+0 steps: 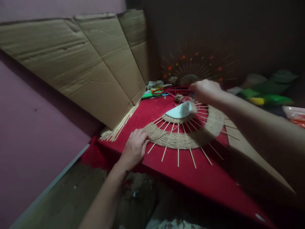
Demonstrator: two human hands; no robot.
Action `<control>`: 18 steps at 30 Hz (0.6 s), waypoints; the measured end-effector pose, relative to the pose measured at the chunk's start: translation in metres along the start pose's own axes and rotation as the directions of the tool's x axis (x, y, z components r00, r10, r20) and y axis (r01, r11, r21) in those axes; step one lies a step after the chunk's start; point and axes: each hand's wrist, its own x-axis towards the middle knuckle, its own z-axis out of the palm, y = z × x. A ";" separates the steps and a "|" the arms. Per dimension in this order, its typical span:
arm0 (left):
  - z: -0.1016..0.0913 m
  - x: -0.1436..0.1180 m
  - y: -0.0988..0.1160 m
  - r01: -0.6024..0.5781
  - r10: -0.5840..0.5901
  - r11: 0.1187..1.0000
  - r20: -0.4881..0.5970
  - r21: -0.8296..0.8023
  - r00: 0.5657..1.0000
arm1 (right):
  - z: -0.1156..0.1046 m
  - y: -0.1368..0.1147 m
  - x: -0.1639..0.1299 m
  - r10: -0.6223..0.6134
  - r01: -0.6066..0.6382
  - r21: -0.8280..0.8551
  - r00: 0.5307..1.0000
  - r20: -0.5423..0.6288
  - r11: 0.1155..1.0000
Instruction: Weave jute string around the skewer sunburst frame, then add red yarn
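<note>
A round sunburst piece (pixel 188 138) of thin wooden sticks woven with jute cord lies on a red cloth (pixel 205 178) over a low table. My left hand (pixel 135 147) presses its fingers on the woven ring's left edge. My right hand (pixel 205 90) reaches across the far side, above a small coil of cord (pixel 178 98); whether it grips anything is hidden. A white wedge (pixel 179 110) sits on the piece's centre.
A bundle of loose sticks (pixel 119 125) lies along the table's left edge by a leaning cardboard sheet (pixel 71 63). Orange scissors (pixel 157 91) and a second sunburst piece (pixel 193 68) stand at the back. Green and yellow items (pixel 267 95) sit at the right.
</note>
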 end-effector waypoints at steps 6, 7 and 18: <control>0.001 -0.001 0.000 0.001 -0.001 1.000 -0.028 -0.011 1.000 | 0.030 -0.076 -0.084 -0.492 0.405 0.319 0.826 0.274 0.857; 0.001 -0.001 -0.001 0.004 -0.005 1.000 -0.031 -0.017 0.999 | 0.036 -0.083 -0.092 -0.521 0.450 0.279 0.803 0.289 0.848; -0.005 -0.004 -0.003 0.139 -0.202 0.895 -0.108 -0.424 0.973 | 0.042 -0.083 -0.122 -0.472 0.402 0.274 0.837 0.277 0.874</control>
